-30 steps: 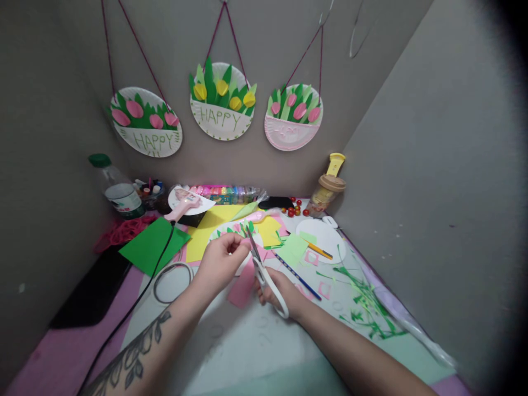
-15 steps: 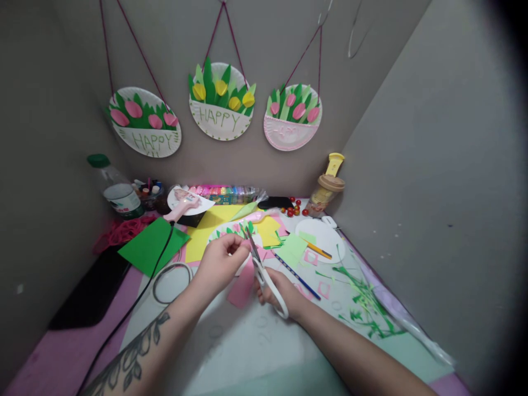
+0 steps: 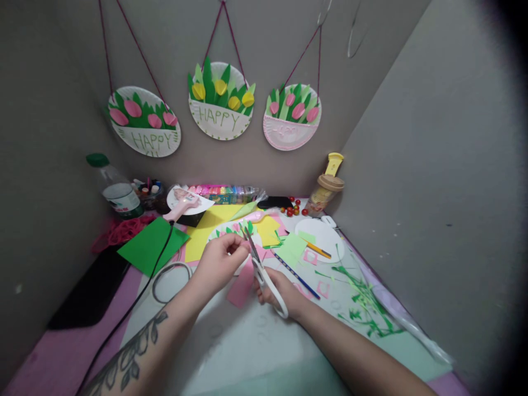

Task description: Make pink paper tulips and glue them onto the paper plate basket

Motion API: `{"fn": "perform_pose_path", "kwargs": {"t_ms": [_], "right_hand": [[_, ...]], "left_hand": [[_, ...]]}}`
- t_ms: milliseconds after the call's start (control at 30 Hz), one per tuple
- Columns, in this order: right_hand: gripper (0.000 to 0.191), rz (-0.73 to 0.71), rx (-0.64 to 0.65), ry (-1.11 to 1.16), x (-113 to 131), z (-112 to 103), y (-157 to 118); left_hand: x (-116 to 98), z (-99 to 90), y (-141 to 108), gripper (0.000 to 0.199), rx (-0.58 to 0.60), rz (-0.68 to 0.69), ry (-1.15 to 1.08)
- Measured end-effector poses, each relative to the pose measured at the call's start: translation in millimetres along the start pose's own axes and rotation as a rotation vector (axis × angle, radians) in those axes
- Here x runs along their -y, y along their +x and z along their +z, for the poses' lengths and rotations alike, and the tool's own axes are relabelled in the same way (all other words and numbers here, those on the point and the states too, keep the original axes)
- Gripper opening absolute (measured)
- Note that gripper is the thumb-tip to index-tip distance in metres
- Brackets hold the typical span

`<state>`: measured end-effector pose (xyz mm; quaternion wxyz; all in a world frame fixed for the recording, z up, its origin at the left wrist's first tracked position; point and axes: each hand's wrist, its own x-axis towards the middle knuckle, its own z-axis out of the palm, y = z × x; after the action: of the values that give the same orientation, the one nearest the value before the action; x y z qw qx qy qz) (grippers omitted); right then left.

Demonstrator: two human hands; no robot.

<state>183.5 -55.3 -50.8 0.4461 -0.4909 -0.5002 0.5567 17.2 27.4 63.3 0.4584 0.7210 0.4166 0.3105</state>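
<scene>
Between the thumb and fingers of my left hand [image 3: 226,257] a pink paper strip [image 3: 241,285] is pinched, its lower end hanging down toward the table. My right hand [image 3: 275,290] is wrapped round the white handles of the scissors [image 3: 269,282]. The scissor blades point up and away, slightly apart, right beside my left fingertips at the top of the pink paper. Just behind my hands lies a paper plate [image 3: 218,232] with green leaves and pink flowers, partly covered by my left hand. A dark blue pencil [image 3: 297,276] rests to the right of the scissors.
Green paper scraps [image 3: 367,302] lie at right, near a white disc [image 3: 336,242] and a yellow cutter [image 3: 317,249]. At left are a green sheet [image 3: 152,247], a pink glue gun [image 3: 181,209] with its cord, a tape ring [image 3: 171,281] and a bottle [image 3: 119,192]. Decorated plates hang on the wall.
The scissor blades have opened slightly at the tip. Both hands stay in nearly the same place, and the pink paper is still held.
</scene>
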Motion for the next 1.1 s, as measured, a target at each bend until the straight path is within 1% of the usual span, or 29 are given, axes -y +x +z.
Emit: {"fn": "perform_pose_path", "kwargs": {"t_ms": [133,333,467,667,800,1000,1100], "right_hand": [[0.022,0.015,-0.005,0.0,0,0,1],[0.019,0.014,-0.007,-0.011,9,2,1],[0.017,0.009,-0.006,-0.027,7,2,0],[0.022,-0.023,-0.01,-0.023,-3,0,2],[0.023,-0.003,-0.019,-0.044,-6,-1,3],[0.026,0.038,-0.031,-0.036,1,1,2],[0.024,0.02,-0.016,-0.002,3,2,1]], "left_hand": [[0,-0.7,0,0.024,-0.006,-0.002,0.006],[1,0.0,2,0.024,-0.023,-0.004,-0.029],[2,-0.1,2,0.024,-0.022,-0.001,-0.036],[-1,0.2,-1,0.024,0.011,0.003,-0.024],[-4,0.6,-1,0.023,-0.002,-0.007,-0.02],[-1,0.2,0,0.023,-0.016,-0.006,-0.02],[0,-0.3,1,0.022,-0.025,0.001,-0.019]]}}
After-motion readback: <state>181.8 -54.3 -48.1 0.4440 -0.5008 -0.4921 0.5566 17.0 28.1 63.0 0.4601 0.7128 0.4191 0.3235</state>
